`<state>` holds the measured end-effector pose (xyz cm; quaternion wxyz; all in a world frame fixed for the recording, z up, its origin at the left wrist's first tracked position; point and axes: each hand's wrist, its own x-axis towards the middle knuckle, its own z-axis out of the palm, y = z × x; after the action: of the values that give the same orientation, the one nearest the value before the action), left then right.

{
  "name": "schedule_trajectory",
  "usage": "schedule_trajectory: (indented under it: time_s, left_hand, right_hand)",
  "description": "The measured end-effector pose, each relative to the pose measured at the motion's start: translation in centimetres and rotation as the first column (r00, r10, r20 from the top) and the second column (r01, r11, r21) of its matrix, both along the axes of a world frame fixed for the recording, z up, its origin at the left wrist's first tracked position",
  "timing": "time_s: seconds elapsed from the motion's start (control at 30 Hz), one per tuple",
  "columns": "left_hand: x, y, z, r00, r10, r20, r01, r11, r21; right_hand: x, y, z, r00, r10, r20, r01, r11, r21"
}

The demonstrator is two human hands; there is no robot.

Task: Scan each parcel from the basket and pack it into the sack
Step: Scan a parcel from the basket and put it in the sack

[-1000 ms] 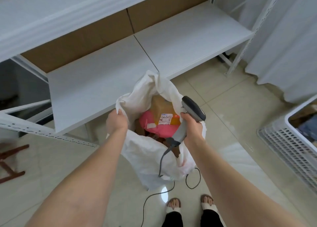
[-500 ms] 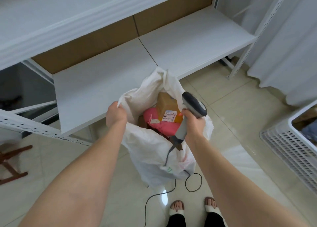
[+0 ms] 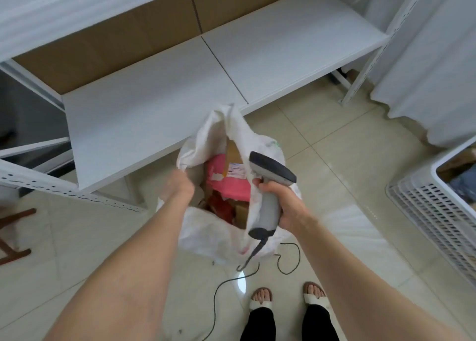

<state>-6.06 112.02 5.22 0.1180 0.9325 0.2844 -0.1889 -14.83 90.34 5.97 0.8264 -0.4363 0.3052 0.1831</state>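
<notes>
White sack (image 3: 206, 233) is sitting on the tiled floor (image 3: 340, 160) at the centre of the frame, its mouth gaping open just below the front edge of the low white shelf (image 3: 154, 96). The person's left hand (image 3: 179, 188) is gripping the left side of the mouth, fingers curling over the fabric and out of sight; that hand is a little blurred. The right hand (image 3: 286, 204) is wrapping tightly round the handle of a grey scanner (image 3: 270, 186), whose dark head is pointing up and left over the sack's right rim, with the handle lying against the fabric. A black cable (image 3: 216, 297) is trailing from the scanner's base and looping across the floor toward the lower middle of the frame.

Inside the sack a pink parcel (image 3: 233, 187) is lying near the top, and a brown carton (image 3: 233, 151) bearing a white label is leaning just behind it, touching it. Darker red and brown packages are showing beneath them, too jumbled to tell apart.

At the right edge of the frame, well apart from the sack, a white slotted basket (image 3: 432, 212) is holding something brown and something blue. A pale curtain (image 3: 425, 57) is hanging at upper right. Sandals (image 3: 261, 299) are showing at the bottom.
</notes>
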Motion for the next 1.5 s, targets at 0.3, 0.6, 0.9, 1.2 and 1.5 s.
schedule_trajectory:
  time_s: [0.3, 0.6, 0.9, 1.2, 1.5]
  left_hand:
    - [-0.8, 4.4, -1.1, 0.978, 0.042, -0.202, -0.036, 0.999, 0.033]
    - [-1.2, 1.2, -5.5, 0.810, -0.587, -0.012, 0.532, 0.743, -0.407]
    - [-4.3, 2.7, -11.7, 0.612, -0.606, -0.508, 0.506, 0.794, -0.337]
    - [2.6, 1.0, -10.3, 0.923, -0.343, 0.177, 0.386, 0.819, -0.424]
    - [4.9, 2.2, -11.2, 0.979, 0.202, -0.038, -0.198, 0.876, -0.440]
  right_hand:
    - [2.9, 2.8, -1.5, 0.976, -0.189, -0.107, 0.133, 0.909, -0.395]
    - [5.1, 3.2, -4.7, 0.960, -0.147, -0.237, -0.047, 0.751, -0.658]
    - [5.1, 1.1, -7.2, 0.917, -0.177, -0.357, -0.130, 0.714, -0.688]
    - [7.0, 3.0, -3.9, 0.981, -0.022, -0.191, -0.143, 0.581, -0.802]
    - [7.0, 0.2, -8.1, 0.888, 0.016, -0.460, -0.339, 0.698, -0.630]
